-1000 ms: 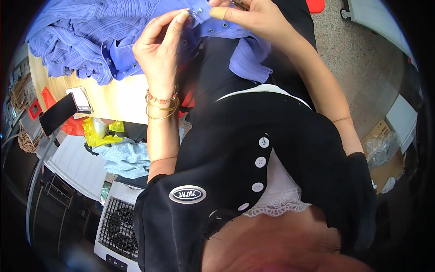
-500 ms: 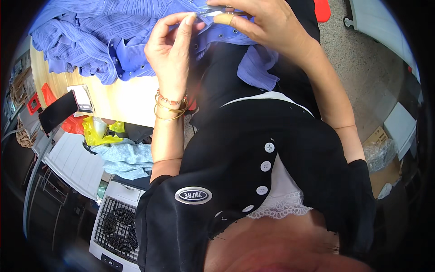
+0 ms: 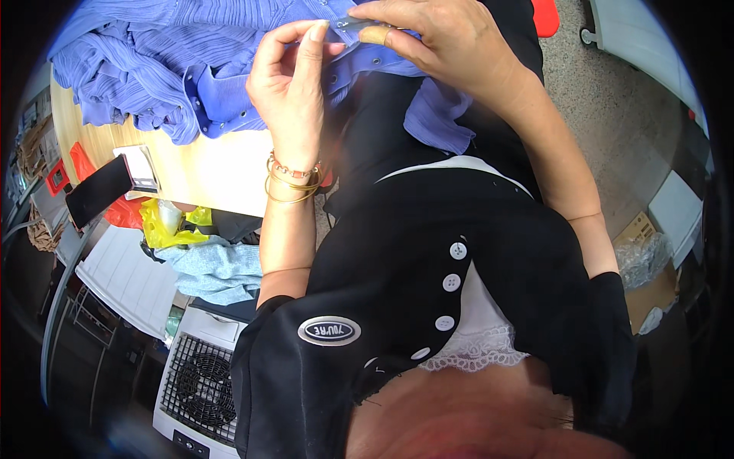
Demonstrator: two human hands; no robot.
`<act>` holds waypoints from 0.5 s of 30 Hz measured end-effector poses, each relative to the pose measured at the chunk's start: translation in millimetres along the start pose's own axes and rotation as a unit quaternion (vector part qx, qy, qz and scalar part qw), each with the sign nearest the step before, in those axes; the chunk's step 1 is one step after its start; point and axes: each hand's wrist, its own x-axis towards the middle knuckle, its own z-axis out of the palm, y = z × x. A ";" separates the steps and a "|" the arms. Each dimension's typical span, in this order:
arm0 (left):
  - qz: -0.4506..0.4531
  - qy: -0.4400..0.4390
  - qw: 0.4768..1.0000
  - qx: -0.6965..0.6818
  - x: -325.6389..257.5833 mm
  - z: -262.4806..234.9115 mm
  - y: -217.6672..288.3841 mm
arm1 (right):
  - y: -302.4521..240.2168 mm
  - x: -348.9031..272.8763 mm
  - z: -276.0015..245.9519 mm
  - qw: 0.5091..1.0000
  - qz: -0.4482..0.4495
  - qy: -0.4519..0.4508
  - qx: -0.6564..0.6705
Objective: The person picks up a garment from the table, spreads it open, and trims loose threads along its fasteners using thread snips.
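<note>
- Pinching, thumb and forefinger tips together: left hand, over the garment at the top of the view; whether cloth lies between the tips cannot be told.
- Right hand: thumb and forefinger narrow, closed about a small greyish item, its kind too small to tell; tan band on the thumb. Hands near each other, the item between.
- Garment, one lot, blue-violet, ribbed, with small metal eyelets or snaps: heaped on the table, running under both hands; a loose end hangs over black trousers.
- Table, pale wood top, at the left.
- Bracelet, red and gold, and thin gold bangles, on the left wrist.
- Black top, worn by the person; white buttons, oval badge.
- Phone-like black slab, tilted, beside the table.
- Yellow plastic bag, above light blue cloth.
- White appliance with black fan grille, lower left.
- Clear plastic wrapping and cardboard, on the right.
</note>
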 end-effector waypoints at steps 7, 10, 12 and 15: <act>0.000 0.001 1.000 -0.016 -0.2 2.2 0.3 | -0.2 0.8 5.8 0.999 -0.026 0.006 -0.040; 0.009 -0.004 1.000 -0.001 0.0 1.0 1.0 | -2.4 1.9 6.6 0.999 -0.019 0.007 -0.038; -0.003 0.002 1.000 -0.017 -0.9 1.6 2.8 | -2.5 1.2 7.6 1.000 -0.014 0.014 -0.020; -0.036 0.020 0.998 -0.044 -1.8 4.4 8.9 | 0.9 -0.2 5.5 1.000 -0.020 0.002 -0.006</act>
